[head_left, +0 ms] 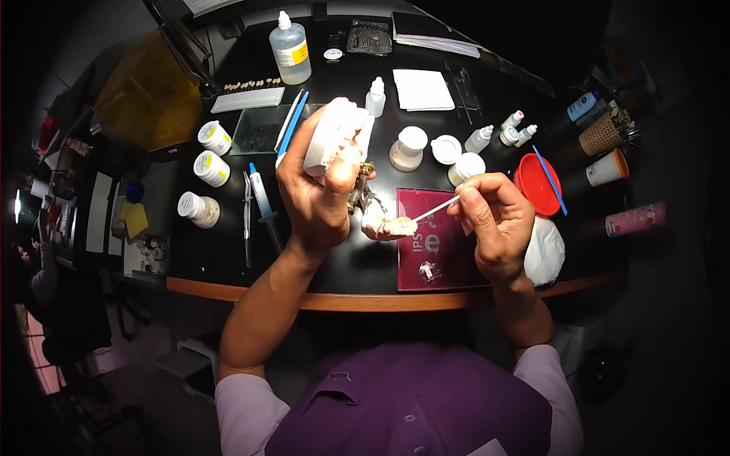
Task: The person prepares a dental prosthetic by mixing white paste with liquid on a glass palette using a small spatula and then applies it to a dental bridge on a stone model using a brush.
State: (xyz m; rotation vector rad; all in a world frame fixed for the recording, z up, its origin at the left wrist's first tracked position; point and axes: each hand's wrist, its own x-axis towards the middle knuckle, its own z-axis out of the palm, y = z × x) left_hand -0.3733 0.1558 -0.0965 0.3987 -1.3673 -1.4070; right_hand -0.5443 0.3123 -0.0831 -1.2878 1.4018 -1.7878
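My left hand [315, 194] is closed around a white plaster dental cast [325, 144], holding it above the table. A metal hinged articulator [360, 188] hangs below the cast. At its lower end is a second, tan dental cast [389, 227] with teeth. My right hand [498, 224] pinches a thin white stick [436, 210], and the stick's tip is at the right end of the tan cast. Whether the tip touches it is too small to tell. Beneath lies a dark red glossy pad [449, 262] with a small whitish piece [428, 271] on it.
White jars [211, 169] stand at the left, by a syringe [261, 194] and tweezers [247, 220]. A large bottle [290, 53] and shade tabs [248, 96] are farther back. To the right are a red bowl [537, 186], a white bundle [544, 251] and dropper bottles [479, 138].
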